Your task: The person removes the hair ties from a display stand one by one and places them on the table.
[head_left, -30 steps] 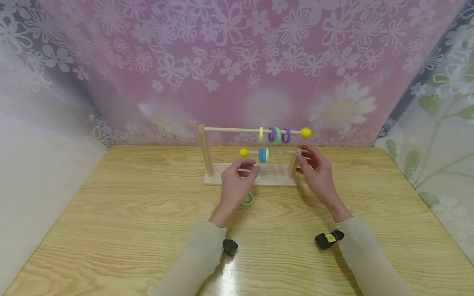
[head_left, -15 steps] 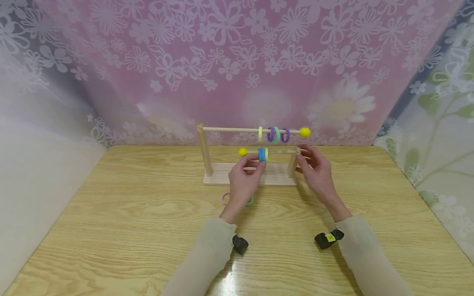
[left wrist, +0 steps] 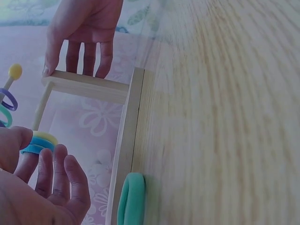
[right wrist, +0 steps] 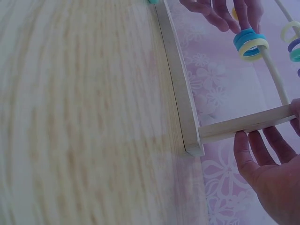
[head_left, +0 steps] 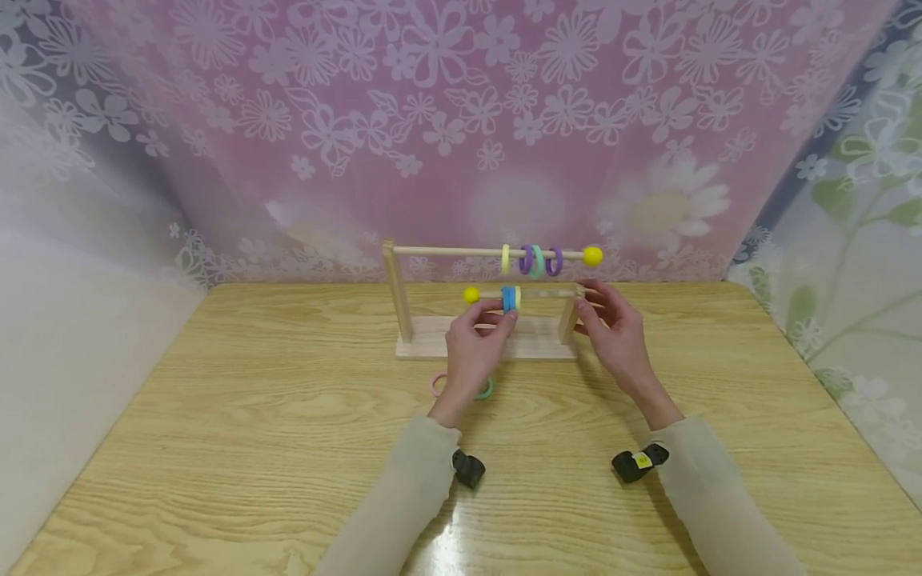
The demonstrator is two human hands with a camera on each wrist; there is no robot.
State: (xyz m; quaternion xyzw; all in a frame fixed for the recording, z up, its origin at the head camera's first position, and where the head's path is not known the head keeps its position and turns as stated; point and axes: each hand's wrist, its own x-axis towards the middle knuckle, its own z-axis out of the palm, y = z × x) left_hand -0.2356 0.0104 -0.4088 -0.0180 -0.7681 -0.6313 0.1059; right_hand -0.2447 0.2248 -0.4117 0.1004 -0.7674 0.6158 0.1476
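Left hand (head_left: 471, 344): thumb and forefinger close about the blue rings (head_left: 508, 298), the other fingers loosely bent; it appears to pinch both, though the contact is partly hidden.
Right hand (head_left: 615, 332): holding the short post (head_left: 567, 320) near its top, thumb on one face, fingertips on the other.
Lower rod (head_left: 551, 294): runs from the short post leftward to a yellow ball (head_left: 471, 295); the blue rings are around it, a pale yellow ring (head_left: 518, 298) beside them on the side toward the short post.
Upper rod (head_left: 446, 252): runs from the tall post (head_left: 398, 292) rightward to a second yellow ball (head_left: 593, 256); from left to right it carries yellow, purple, mint and purple rings.
Wooden base (head_left: 540, 350): flat on the tabletop (head_left: 288, 448), both posts upright on it.
Loose rings: a pink ring (head_left: 433, 386) and a green ring (head_left: 491, 390) on the tabletop in front of the base, each partly covered by the left arm.
Backdrop: pink fabric (head_left: 504, 176) with white flowers.
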